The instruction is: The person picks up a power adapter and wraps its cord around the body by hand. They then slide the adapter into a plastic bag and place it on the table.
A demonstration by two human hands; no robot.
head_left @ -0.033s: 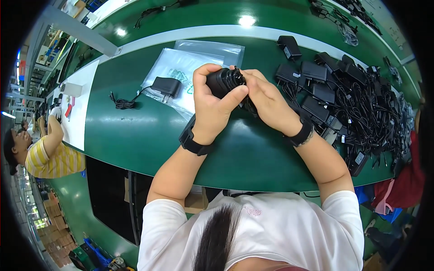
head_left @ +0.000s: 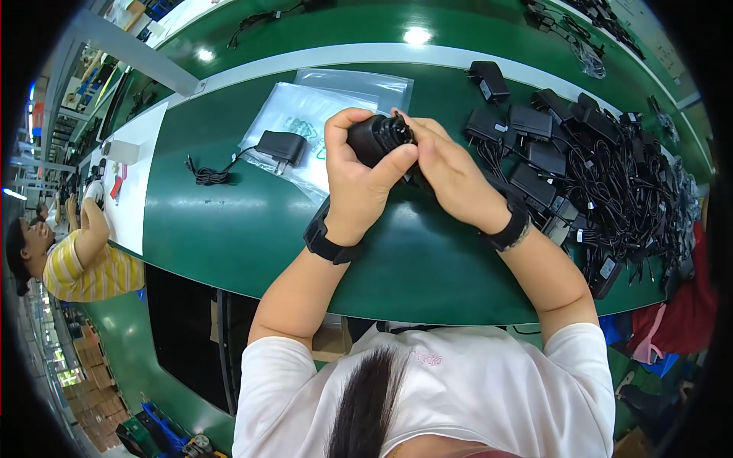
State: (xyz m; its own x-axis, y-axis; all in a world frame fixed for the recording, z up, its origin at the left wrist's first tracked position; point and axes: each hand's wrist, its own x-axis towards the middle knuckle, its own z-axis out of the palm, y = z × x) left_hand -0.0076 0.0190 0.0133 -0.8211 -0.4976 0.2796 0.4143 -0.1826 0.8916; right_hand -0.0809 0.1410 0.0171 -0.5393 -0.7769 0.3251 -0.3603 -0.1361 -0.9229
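My left hand (head_left: pixel 365 172) is wrapped around a black power adapter (head_left: pixel 369 140), its thumb pressed against the cord loops. The cord is wound in a tight coil over the adapter's end. Against the right side of this coil, my right hand (head_left: pixel 458 172) is closed, with its fingers together; its palm hides part of the cord. Just left of my hands, another black adapter (head_left: pixel 281 145) lies on clear plastic bags (head_left: pixel 279 114), prongs showing. Its bundled cord (head_left: pixel 208 174) rests on the green table (head_left: pixel 229 237).
To the right is a big heap of black adapters and tangled cords (head_left: pixel 611 175). A single adapter (head_left: pixel 489 80) lies behind it. A white rail (head_left: pixel 343 52) runs along the table's far edge. At far left, a person in a yellow striped shirt (head_left: pixel 92 267) works at a white-topped table (head_left: pixel 137 198).
Hardly anything differs. The right fingers have shifted slightly on the cord coil, and both hands keep their hold on the adapter.
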